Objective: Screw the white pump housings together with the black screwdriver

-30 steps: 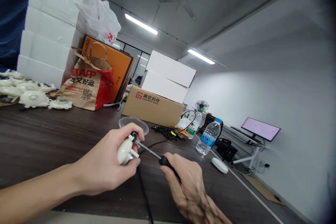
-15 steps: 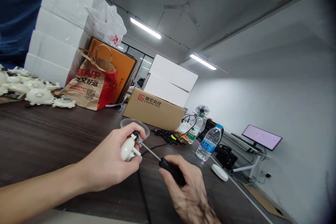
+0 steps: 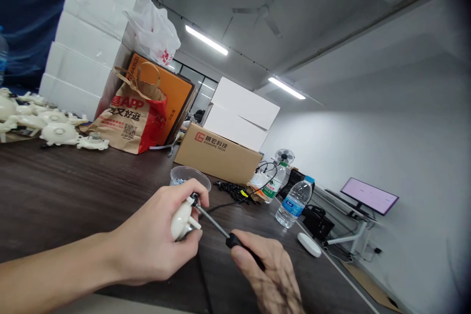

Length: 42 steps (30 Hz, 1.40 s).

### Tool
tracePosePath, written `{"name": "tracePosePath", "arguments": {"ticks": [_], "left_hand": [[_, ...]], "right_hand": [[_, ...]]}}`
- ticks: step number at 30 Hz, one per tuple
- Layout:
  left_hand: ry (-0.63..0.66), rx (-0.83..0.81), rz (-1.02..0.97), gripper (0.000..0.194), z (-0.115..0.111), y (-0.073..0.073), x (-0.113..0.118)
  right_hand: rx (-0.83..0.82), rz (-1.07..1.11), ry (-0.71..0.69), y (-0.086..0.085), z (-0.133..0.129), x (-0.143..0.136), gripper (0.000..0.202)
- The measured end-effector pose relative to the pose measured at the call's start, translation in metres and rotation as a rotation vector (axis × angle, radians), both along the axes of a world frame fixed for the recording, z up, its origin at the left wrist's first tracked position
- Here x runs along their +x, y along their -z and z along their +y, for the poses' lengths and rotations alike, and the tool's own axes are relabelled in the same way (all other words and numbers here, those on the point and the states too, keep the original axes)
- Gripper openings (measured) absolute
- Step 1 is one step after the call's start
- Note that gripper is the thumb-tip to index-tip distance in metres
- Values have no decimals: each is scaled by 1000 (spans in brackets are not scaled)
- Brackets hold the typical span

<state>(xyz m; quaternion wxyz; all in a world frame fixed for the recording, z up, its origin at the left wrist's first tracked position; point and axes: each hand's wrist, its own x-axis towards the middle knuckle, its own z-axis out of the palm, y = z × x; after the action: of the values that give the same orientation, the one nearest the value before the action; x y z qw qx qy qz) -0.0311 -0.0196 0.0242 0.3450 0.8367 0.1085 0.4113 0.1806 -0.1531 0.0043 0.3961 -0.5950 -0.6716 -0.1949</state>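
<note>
My left hand [image 3: 162, 235] is closed around a cream-white plastic housing [image 3: 181, 221] with a short spout pointing right. A small black piece [image 3: 194, 199] sits at the top of the housing, by my index finger. My right hand [image 3: 270, 267] grips the black handle of a screwdriver [image 3: 215, 223]. Its metal shaft slants up to the left, and the tip meets the area of the black piece; the exact contact is too small to make out. Behind my left hand stands a clear plastic cup [image 3: 190, 176] holding small metal bits, probably screws.
Several similar white housings [image 3: 59, 132] lie at the left. A brown paper bag [image 3: 127, 117] and a cardboard box [image 3: 217, 152] stand behind. Small black parts [image 3: 233, 190], a cable [image 3: 221, 204], a water bottle [image 3: 294, 203] and a white oval object [image 3: 309, 244] are to the right.
My right hand has turned slightly on the screwdriver handle, its fingers covering more of it. The view has shifted a little, so more of the cup's contents shows.
</note>
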Motion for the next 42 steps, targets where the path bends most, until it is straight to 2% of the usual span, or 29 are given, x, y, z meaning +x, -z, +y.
{"name": "tracePosePath", "arguments": {"ticks": [3, 4, 6, 9, 12, 14, 17, 20, 22, 25, 26, 28, 31, 33, 35, 37, 39, 40, 42], "left_hand": [[-11, 35, -33, 25, 1, -1, 1], [-8, 27, -52, 25, 2, 0, 1], [11, -33, -91, 26, 4, 1, 2], [48, -138, -121, 29, 4, 3, 3], [44, -98, -94, 28, 2, 1, 1], [20, -41, -59, 27, 1, 0, 0], [3, -14, -17, 26, 0, 0, 1], [-12, 6, -17, 26, 1, 3, 1], [-26, 30, -12, 27, 2, 4, 1], [-25, 40, -21, 26, 3, 4, 2], [-17, 12, -38, 26, 3, 4, 4], [14, -99, -84, 26, 4, 3, 7], [62, -256, -116, 29, 5, 4, 10], [65, -247, -88, 29, 5, 5, 10], [34, -174, -46, 26, 4, 7, 9], [-6, -106, -17, 25, 4, 7, 8], [-36, -59, 3, 26, 3, 7, 7], [-45, -34, 10, 25, 3, 7, 7], [-62, 33, 4, 25, 3, 5, 6]], "right_hand": [[-322, 251, -91, -8, 4, -2, 61], [-375, 276, -110, -12, 5, -4, 63], [-277, 195, -57, -16, 7, -8, 56], [52, -145, 32, -16, 8, -11, 27], [136, -415, -23, -12, 6, -9, 19], [150, -455, -39, -8, 5, -5, 21], [144, -355, -25, 0, 1, 1, 25], [52, -119, 54, 6, -1, 4, 37], [-124, 81, 47, 3, -1, 5, 48], [-450, 320, -97, -7, 3, 1, 64], [-495, 346, -125, -10, 4, -1, 65], [-393, 261, -86, -14, 7, -5, 58], [-30, -135, 21, -14, 8, -7, 34], [88, -362, 2, -10, 7, -6, 26], [114, -444, -37, -6, 5, -4, 27], [97, -386, -54, -1, 3, -1, 31], [42, -199, -27, 3, 1, 0, 35], [-21, -61, -14, 3, 2, 1, 39], [-258, 272, -62, 0, 3, 1, 52]]}}
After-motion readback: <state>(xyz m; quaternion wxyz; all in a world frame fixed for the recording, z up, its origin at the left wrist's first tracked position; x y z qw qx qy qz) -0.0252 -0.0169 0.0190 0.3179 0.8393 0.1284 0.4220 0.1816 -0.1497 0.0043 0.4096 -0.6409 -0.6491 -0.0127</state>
